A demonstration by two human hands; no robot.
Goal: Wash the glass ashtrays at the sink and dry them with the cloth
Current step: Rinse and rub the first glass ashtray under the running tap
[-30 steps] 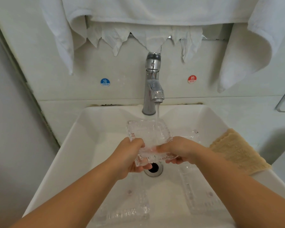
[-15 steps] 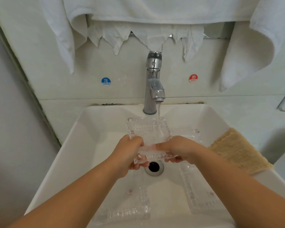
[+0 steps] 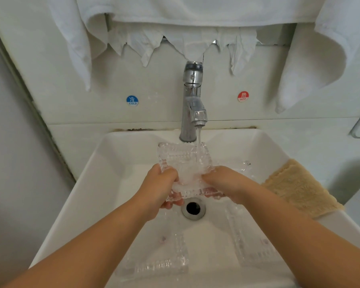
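Left to right: a second ashtray (image 3: 156,260) lies in the sink (image 3: 96,183), lower left. Your left hand (image 3: 158,188) pinches the left edge of the held glass ashtray (image 3: 185,163), tilted under the tap (image 3: 192,104) stream above the drain (image 3: 193,208); your right hand (image 3: 224,181) pinches its right edge. Cloth (image 3: 299,188) sits on the right rim. Likely heavy, rigid, wet-slick, chippable: hold opposite thick edges. Against earlier frames, the grip looks essentially unchanged.
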